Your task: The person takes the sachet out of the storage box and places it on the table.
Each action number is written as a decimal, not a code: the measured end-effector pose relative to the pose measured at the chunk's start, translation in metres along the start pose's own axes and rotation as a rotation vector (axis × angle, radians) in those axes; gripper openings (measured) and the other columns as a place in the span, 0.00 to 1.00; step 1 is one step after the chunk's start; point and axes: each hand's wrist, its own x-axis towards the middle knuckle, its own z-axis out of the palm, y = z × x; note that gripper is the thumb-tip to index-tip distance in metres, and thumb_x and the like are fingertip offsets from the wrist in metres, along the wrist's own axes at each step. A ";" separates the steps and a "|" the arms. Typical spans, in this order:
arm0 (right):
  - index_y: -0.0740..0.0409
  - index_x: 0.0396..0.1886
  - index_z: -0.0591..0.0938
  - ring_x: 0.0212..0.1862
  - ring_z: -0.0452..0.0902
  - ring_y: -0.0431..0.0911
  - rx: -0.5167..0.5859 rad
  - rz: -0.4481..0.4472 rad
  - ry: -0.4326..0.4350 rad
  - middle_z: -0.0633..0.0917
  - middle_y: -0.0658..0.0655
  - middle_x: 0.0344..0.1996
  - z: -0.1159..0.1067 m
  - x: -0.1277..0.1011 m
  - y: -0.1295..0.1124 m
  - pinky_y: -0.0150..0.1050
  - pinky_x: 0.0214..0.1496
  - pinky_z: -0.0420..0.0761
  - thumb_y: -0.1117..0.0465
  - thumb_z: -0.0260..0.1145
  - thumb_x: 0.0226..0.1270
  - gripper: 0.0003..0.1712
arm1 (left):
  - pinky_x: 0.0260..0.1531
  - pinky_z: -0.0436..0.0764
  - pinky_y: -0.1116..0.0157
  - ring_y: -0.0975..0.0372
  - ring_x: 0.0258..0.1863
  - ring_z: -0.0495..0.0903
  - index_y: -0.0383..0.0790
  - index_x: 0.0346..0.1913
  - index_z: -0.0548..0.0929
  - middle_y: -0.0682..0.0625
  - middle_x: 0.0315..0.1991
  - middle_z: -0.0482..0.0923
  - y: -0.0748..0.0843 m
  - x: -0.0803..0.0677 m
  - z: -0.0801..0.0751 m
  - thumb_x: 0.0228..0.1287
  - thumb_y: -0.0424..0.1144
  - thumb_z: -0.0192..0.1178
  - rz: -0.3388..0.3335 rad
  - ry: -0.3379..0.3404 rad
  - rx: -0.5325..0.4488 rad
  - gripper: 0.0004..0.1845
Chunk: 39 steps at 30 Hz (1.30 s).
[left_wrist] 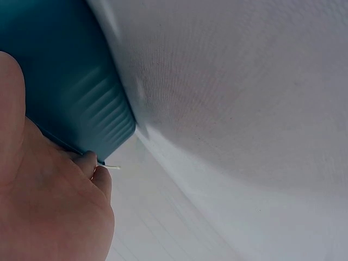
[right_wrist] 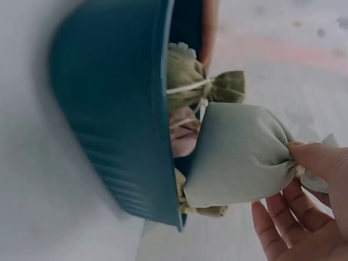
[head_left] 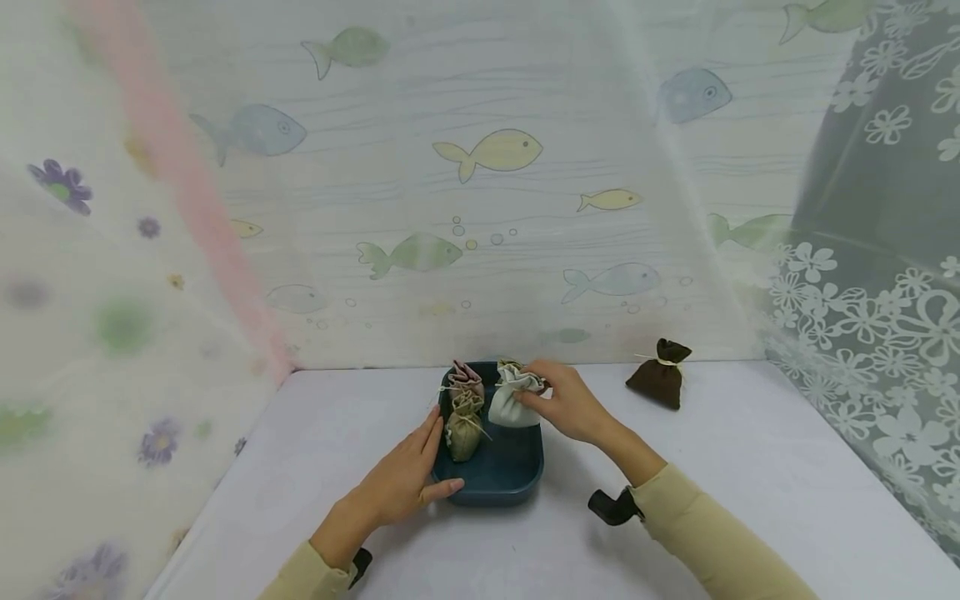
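1. The pale grey-green drawstring pouch (head_left: 512,400) looked soft and light, a small cloth bag that sagged a little round whatever filled it; I judged it would give under a squeeze and not break, nor slip much, being plain woven cloth.
2. The sensible place to take it seemed the gathered neck where the cord ties it, and that was where the right hand (head_left: 570,406) had it: thumb and forefinger pinched round the neck, the other fingers (right_wrist: 272,223) loosely spread beneath.
3. The pouch hung over the far right part of the dark blue tray (head_left: 525,487), its bottom at or just above the tray floor; I could not tell whether it rested there.
4. The left hand (head_left: 401,483) lay against the tray's near left corner, fingers straight along the left wall and thumb along the near rim, steadying it rather than gripping.
5. Inside the tray were other pouches: an olive one (head_left: 463,433) by the left wall, a pinkish one (head_left: 467,379) in the far left corner, and another olive one (head_left: 510,367) half hidden behind the grey-green pouch.
6. A dark brown pouch (head_left: 660,377) sat on the desk (head_left: 750,467) near its back edge, well apart from the tray.
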 end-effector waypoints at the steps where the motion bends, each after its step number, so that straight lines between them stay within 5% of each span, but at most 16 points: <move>1: 0.56 0.47 0.87 0.41 0.77 0.43 0.000 0.006 0.003 0.85 0.50 0.41 -0.002 0.000 -0.001 0.42 0.45 0.80 0.64 0.72 0.68 0.09 | 0.75 0.58 0.46 0.45 0.81 0.48 0.28 0.81 0.45 0.36 0.83 0.36 0.000 0.000 0.000 0.72 0.67 0.54 0.000 0.000 -0.003 0.55; 9: 0.57 0.50 0.87 0.41 0.77 0.45 -0.014 0.033 0.018 0.85 0.51 0.42 -0.020 -0.006 0.004 0.48 0.45 0.81 0.65 0.71 0.69 0.11 | 0.75 0.58 0.46 0.46 0.81 0.48 0.29 0.81 0.45 0.38 0.83 0.36 0.000 -0.001 0.002 0.72 0.67 0.54 -0.005 0.003 -0.003 0.55; 39: 0.70 0.52 0.83 0.45 0.79 0.53 -0.153 0.212 0.124 0.86 0.65 0.46 -0.069 -0.028 0.081 0.41 0.41 0.80 0.67 0.70 0.69 0.15 | 0.74 0.59 0.44 0.44 0.80 0.49 0.27 0.81 0.46 0.35 0.83 0.38 0.001 -0.001 0.001 0.73 0.65 0.56 0.009 0.012 -0.022 0.54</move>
